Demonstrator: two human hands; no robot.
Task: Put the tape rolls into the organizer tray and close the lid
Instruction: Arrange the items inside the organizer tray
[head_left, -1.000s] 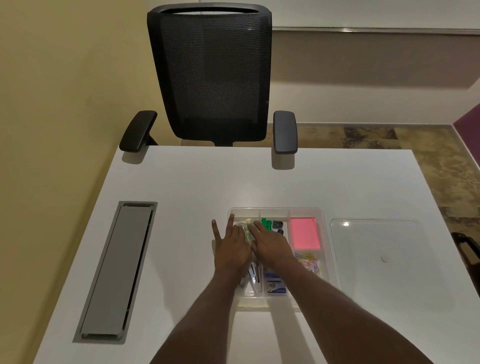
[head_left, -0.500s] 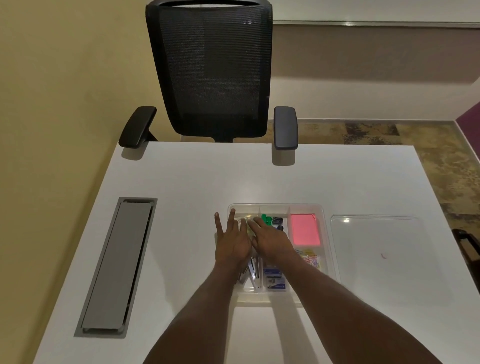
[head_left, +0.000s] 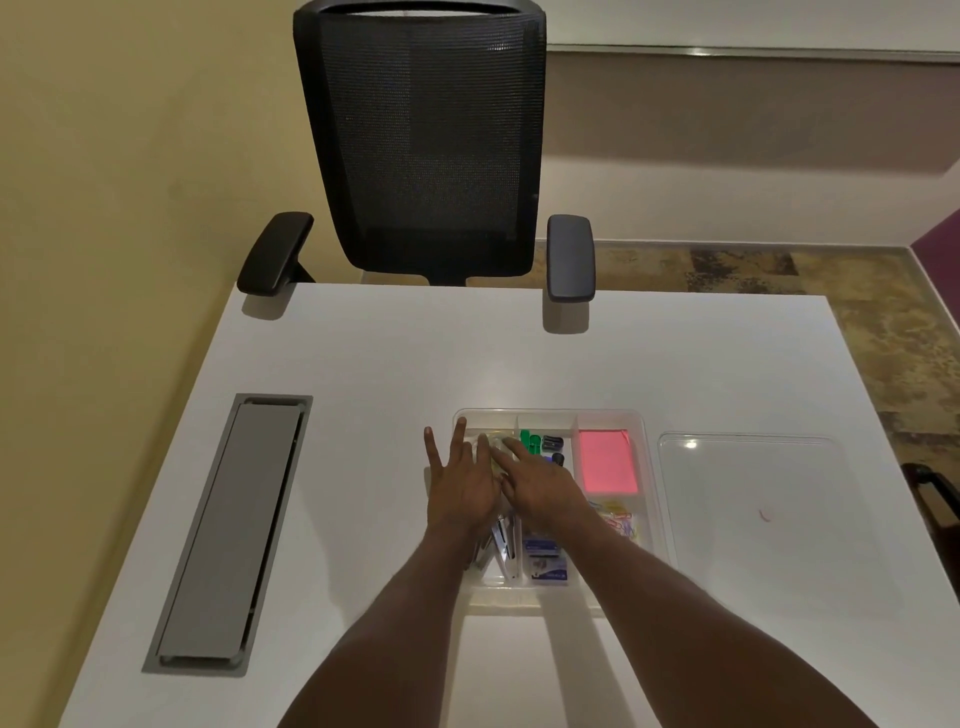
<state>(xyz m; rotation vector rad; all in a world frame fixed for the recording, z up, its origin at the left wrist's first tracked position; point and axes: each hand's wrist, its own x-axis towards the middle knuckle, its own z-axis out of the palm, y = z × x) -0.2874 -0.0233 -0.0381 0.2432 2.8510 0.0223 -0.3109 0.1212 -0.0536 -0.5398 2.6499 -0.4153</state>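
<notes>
A clear plastic organizer tray sits on the white table, open. Its clear lid lies flat on the table just right of it. My left hand rests flat over the tray's far-left compartment, fingers spread. My right hand lies beside it, fingers stretched onto the same compartment. Under the fingertips shows a pale, clear tape roll, mostly hidden. Neither hand visibly grips anything.
The tray also holds green markers, a pink sticky-note pad, coloured paper clips, a stapler and a blue staple box. A grey cable hatch lies left. A black office chair stands behind the table.
Both hands stay pressed over the far-left compartment, with fingers shifting only slightly. The camera has tilted a little, so the scene sits slightly higher in view.
</notes>
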